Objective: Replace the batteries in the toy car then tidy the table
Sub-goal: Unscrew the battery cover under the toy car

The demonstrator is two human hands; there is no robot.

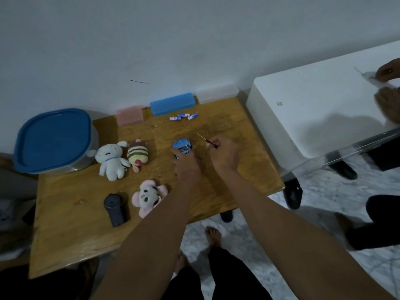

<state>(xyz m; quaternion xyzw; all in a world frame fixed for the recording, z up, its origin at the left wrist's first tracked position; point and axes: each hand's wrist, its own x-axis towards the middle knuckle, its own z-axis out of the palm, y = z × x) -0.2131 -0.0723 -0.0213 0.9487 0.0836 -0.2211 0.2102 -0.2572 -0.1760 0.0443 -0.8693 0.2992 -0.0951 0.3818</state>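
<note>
Three soft toys lie left of centre on the wooden table, beside a blue-lidded tub and a dark remote, likely awaiting tidying. At mid-table the left hand holds the blue toy car down on the wood, apparently steadying it, underside up, for the battery cover. Three small batteries sit apart near a blue case, within reach. Just right of the car, the right hand pinches a slim screwdriver, tip angled up and away, not touching the car. I judge the cover screw is the step in hand.
</note>
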